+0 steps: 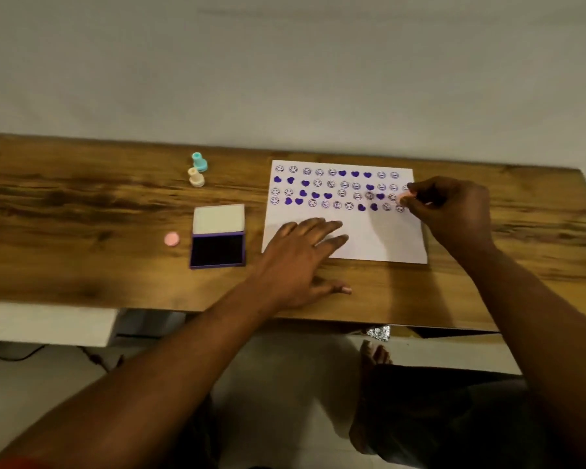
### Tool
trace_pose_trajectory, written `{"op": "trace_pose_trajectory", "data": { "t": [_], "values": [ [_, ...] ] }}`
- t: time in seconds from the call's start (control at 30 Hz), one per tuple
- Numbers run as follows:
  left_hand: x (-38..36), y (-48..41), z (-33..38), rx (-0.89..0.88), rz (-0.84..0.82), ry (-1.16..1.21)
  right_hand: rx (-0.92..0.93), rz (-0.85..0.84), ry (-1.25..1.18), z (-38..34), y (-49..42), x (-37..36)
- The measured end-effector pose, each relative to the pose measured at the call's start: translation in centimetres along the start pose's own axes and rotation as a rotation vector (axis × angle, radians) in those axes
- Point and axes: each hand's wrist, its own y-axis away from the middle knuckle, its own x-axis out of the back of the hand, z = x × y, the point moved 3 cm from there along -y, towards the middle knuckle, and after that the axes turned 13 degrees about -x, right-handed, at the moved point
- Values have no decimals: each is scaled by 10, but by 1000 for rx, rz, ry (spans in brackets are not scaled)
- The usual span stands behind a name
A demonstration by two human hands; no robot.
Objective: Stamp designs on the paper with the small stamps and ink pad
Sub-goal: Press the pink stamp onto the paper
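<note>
A white sheet of paper [379,235] lies on the wooden table [82,204], with several rows of purple hearts and smiley faces stamped across its upper half. My left hand [298,255] rests flat, fingers spread, on the sheet's lower left corner. My right hand [450,211] pinches a small pink stamp [403,197] at the paper's right edge, level with the lower stamped rows. The purple ink pad [218,249] lies open left of the paper, its white lid folded back. A pink cap [172,239] sits left of the pad.
A teal stamp [199,162] and a cream stamp [196,177] stand at the back, above the ink pad. The table's near edge runs just under my left hand. A pale wall rises behind the table. My bare foot shows on the floor below.
</note>
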Motion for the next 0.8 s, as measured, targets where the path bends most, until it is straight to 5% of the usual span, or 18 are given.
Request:
{"op": "trace_pose_trajectory", "data": {
  "t": [0.8],
  "values": [
    [-36,-18,12,-93,-3,55,-15,18,55,45,-13,1]
  ]
}}
